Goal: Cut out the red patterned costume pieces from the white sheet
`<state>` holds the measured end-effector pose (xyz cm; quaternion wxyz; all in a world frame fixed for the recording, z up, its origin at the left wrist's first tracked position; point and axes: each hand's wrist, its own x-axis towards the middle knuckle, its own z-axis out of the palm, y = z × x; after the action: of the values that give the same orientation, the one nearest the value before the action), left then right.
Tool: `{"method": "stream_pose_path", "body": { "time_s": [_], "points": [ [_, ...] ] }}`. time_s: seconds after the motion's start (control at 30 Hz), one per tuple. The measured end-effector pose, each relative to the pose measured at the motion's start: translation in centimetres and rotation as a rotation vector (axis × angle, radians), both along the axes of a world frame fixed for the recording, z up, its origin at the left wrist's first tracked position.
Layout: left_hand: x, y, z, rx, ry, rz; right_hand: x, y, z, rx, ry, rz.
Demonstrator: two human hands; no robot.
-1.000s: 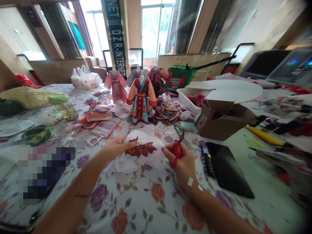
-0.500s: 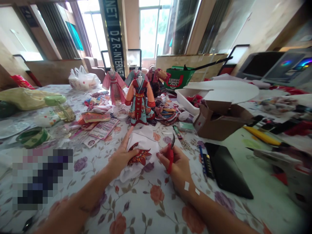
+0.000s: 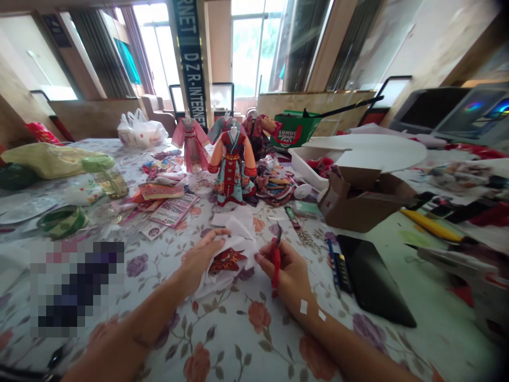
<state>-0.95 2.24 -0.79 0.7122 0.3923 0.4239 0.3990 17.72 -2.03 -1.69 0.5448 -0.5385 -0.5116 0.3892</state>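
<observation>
A white cloth lies crumpled on the table in front of me, with a red patterned fabric piece showing on top. My left hand rests over the cloth's left side, fingers stretched out and slightly bent, the fingertips touching it. My right hand is closed around red-handled scissors, their dark curved blades pointing up and away. The right thumb and fingertip come together at the cloth's right edge; whether they pinch it I cannot tell.
Small dressed mannequins stand beyond the cloth, with fabric scraps around them. To the right are a cardboard box, loose beads, a blue pen and a black tablet. A green tape roll lies left.
My left hand's fingers and thumb have shifted off the red piece, and the index finger has drawn back. The white cloth is rearranged around it. The right hand still holds the scissors.
</observation>
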Motion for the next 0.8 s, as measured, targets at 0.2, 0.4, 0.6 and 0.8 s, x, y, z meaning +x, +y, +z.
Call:
{"method": "stream_pose_path", "body": {
  "time_s": [0.2, 0.4, 0.6, 0.8],
  "points": [
    [0.5, 0.0, -0.3, 0.158, 0.156, 0.096, -0.1, 0.1, -0.4, 0.025, -0.057, 0.097],
    [0.3, -0.3, 0.7, 0.195, 0.319, -0.15, 0.1, 0.2, -0.4, 0.009, -0.038, 0.072],
    [0.3, -0.4, 0.3, 0.158, 0.117, -0.013, 0.1, 0.0, -0.3, 0.015, -0.053, 0.104],
    [0.4, -0.5, 0.2, 0.167, 0.127, -0.057, -0.1, -0.1, -0.3, 0.013, -0.059, 0.121]
  ]
}}
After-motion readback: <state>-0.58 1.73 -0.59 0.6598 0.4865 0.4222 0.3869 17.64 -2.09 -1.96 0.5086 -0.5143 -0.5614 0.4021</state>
